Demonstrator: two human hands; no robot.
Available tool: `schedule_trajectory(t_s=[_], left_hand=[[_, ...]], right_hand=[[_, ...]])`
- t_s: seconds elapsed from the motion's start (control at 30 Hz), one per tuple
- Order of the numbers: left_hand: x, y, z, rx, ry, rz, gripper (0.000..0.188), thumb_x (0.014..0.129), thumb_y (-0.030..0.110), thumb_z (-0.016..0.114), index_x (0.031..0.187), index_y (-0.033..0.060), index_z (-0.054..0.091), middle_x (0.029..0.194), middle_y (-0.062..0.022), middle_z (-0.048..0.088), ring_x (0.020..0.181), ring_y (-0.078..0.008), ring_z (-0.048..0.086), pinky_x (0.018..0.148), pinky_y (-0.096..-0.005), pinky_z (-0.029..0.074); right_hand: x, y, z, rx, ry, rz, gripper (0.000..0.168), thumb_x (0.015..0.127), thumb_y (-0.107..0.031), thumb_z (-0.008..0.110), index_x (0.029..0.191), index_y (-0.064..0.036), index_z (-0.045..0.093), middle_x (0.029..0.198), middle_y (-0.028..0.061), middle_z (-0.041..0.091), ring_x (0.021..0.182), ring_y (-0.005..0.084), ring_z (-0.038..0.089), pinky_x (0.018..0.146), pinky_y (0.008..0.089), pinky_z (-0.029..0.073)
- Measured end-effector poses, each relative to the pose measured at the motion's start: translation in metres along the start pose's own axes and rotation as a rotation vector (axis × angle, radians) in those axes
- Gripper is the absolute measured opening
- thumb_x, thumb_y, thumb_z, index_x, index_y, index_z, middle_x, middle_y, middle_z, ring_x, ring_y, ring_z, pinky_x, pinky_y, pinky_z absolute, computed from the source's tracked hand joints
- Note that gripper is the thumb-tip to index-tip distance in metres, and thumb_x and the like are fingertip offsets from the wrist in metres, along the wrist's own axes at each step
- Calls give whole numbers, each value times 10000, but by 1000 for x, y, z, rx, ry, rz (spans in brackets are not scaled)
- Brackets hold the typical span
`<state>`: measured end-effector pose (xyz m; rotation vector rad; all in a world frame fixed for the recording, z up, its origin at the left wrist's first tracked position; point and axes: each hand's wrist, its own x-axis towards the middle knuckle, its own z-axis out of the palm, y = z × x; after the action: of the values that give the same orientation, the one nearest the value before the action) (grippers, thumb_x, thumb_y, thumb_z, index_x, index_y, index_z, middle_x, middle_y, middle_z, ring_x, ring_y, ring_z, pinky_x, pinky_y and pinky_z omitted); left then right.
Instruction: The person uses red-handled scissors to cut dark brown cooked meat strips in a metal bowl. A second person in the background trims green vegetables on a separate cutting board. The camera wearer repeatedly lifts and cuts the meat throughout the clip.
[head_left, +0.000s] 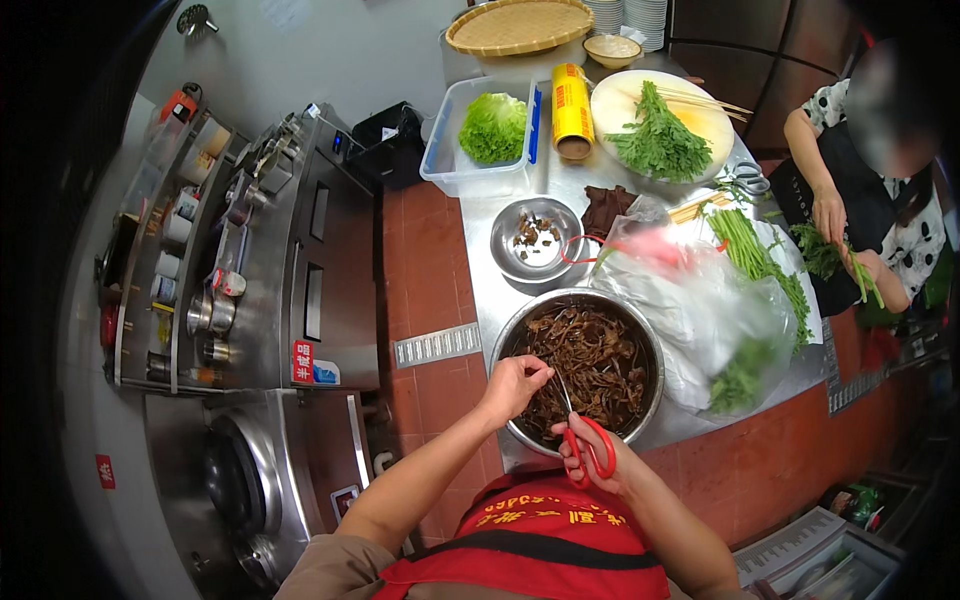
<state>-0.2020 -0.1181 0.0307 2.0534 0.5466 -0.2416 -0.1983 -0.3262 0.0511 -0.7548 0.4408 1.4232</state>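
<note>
A large steel bowl (652, 397) stands at the table's near edge, holding dark liquid and many brown, stringy pieces that look like soaked dried mushrooms (589, 341). Above its left side my left hand (517, 386) pinches a small brown piece between thumb and fingertips, mostly hidden by them. My right hand (619, 469) grips red-handled scissors (600, 450) over the bowl's near rim. Their blades point up toward my left fingertips. Just beyond, a smaller steel bowl (504, 241) contains a few brown scraps (536, 231).
Plastic bags with greens (675, 315) crowd the bowl's right. Farther back are a plastic tub (442, 150) with lettuce (493, 127), a yellow film roll (571, 112) and a round board (611, 94) bearing leafy greens. At right, another person's hands (832, 217) hold greens. Steel counters (262, 315) line the left.
</note>
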Motion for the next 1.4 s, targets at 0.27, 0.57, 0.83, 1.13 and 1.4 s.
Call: schedule_trajectory(t_s=[0.27,0.57,0.83,1.13,1.4], left_hand=[[-6,7,-8,-297,-135,-102,119,876,112,641,880,-7,652,793,-42,660,715,-94,607,634,-226,490],[-27,-18,-20,-284,-362,-11,77,843,7,614,914,10,644,936,-64,634,836,-134,615,726,-261,509],[-35,-7,20,335,-99,402,174,774,96,715,901,1,643,825,-151,582,761,-284,604,683,-366,490],[-12,12,-8,292,57,274,157,800,89,693,945,34,670,834,-148,611,711,-274,623,661,-373,501],[-13,61,84,653,-169,722,402,729,124,713,1105,39,597,926,-130,532,864,-296,560,738,-390,493]], right_hand=[[-6,-10,8,-54,34,-127,421,946,-420,536,1134,-44,533,718,-1,456,543,65,382,443,193,301],[-78,-18,-28,33,162,-424,377,985,-377,469,1166,-50,517,716,0,456,529,68,363,437,199,294],[-84,-4,-27,24,231,-410,395,983,-380,468,1178,-40,521,704,15,465,515,70,375,419,194,313],[-104,-1,-45,66,334,-523,391,989,-381,453,1169,-41,517,695,15,466,496,65,367,407,190,299],[-114,-3,-52,83,366,-577,382,997,-369,438,1163,-34,514,688,12,462,502,62,368,404,195,295]])
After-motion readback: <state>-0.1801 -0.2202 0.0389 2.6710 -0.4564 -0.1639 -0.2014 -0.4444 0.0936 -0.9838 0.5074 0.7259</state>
